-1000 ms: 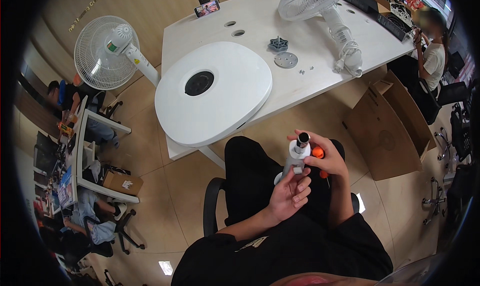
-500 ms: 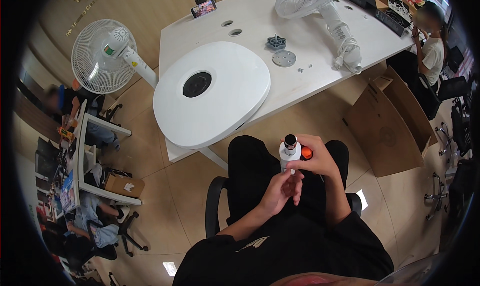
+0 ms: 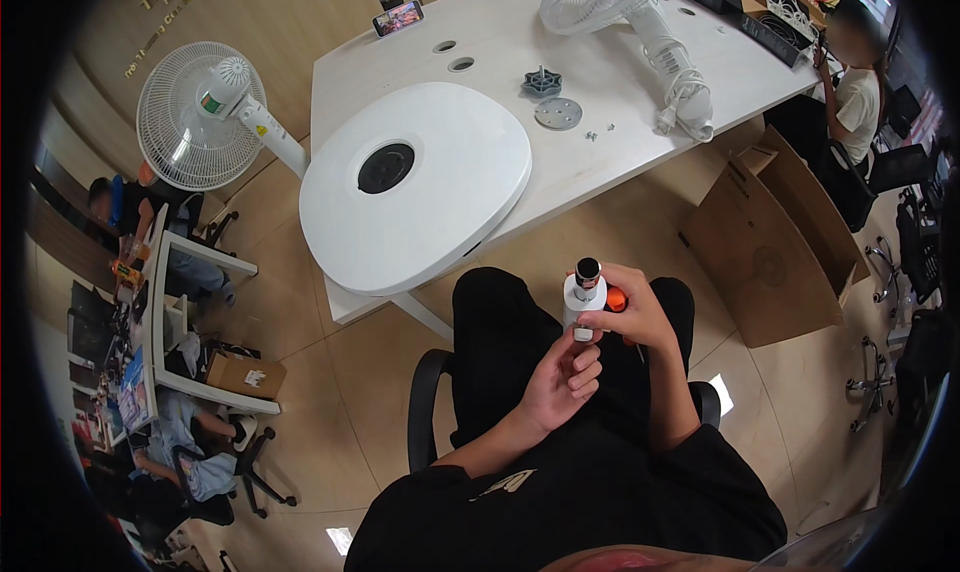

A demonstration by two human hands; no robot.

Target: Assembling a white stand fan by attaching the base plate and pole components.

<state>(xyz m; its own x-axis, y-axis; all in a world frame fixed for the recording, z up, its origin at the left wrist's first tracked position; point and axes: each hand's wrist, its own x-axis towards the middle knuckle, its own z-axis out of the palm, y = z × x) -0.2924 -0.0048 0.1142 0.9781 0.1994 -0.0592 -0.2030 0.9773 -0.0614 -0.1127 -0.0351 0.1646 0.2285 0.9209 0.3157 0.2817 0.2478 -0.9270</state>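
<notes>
A: From the head camera, where does the white tube (image 3: 583, 307) sit?

B: Over the person's lap, in front of the chest, well short of the bench (image 3: 620, 122). Both hands are on it, so nothing has to be reached for.

A: How does its long axis run?

B: Roughly upright and pointing away from the body, toward the bench edge. The dark end cap (image 3: 587, 269) is at the far, upper end; the near, lower end points back at the person.

A: And the right hand (image 3: 632, 312)?

B: It wraps the tube from the right side, fingers curled and closed around the body. An orange piece (image 3: 616, 299) shows just behind those fingers, touching the tube or very close to it; I cannot tell which.

A: The left hand (image 3: 563, 377)?

B: It comes up from below, fingers bent, fingertips meeting the tube's near end. It looks like a light pinch on that lower end rather than a full grip, though the exact contact is too small to read.

A: So which hand is nearer which end?

B: Left at the near end, right around the middle, cap end free of both.

A: Anything beyond?

B: A big white round base (image 3: 420, 187) with a dark centre hole lies on the bench, overhanging its near edge, straight ahead of the tube and well apart from it.
</notes>
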